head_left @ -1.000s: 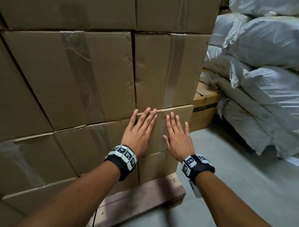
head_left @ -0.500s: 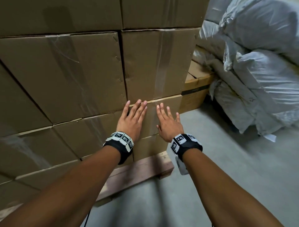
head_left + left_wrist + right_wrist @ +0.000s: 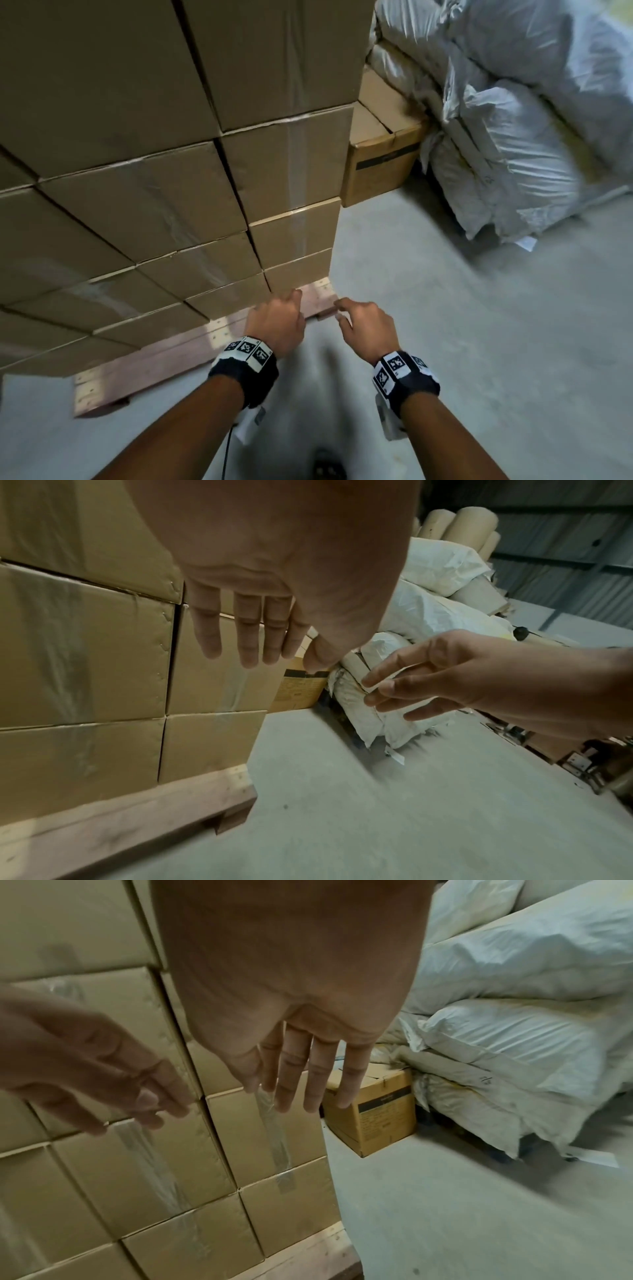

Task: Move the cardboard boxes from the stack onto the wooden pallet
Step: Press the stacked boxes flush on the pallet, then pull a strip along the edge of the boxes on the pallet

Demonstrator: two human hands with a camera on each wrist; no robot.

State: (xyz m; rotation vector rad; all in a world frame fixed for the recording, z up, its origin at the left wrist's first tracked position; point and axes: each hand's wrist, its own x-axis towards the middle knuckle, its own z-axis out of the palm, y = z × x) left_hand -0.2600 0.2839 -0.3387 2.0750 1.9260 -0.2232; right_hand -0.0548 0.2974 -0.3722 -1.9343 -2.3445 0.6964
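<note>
Boxes, i.e. the cardboard boxes [image 3: 287, 164], sit in tight taped rows on the wooden pallet [image 3: 318, 301], faces flush w/ its front edge, prob. so the load stands square. Left hand [image 3: 277, 320] hangs just in front of the pallet's corner, holding nothing; fingers [image 3: 250, 642] straight and close together in the left wrist view. Right hand [image 3: 368, 323] is beside it over the concrete floor [image 3: 445, 342], also empty, fingers [image 3: 316, 1080] loose, slightly apart. Neither hand touches a box. A lone printed carton [image 3: 380, 171] stands behind the stack's right corner, against the white sacks [image 3: 513, 120]. Judging by empty hands, next step is prob. fetching another box.
</note>
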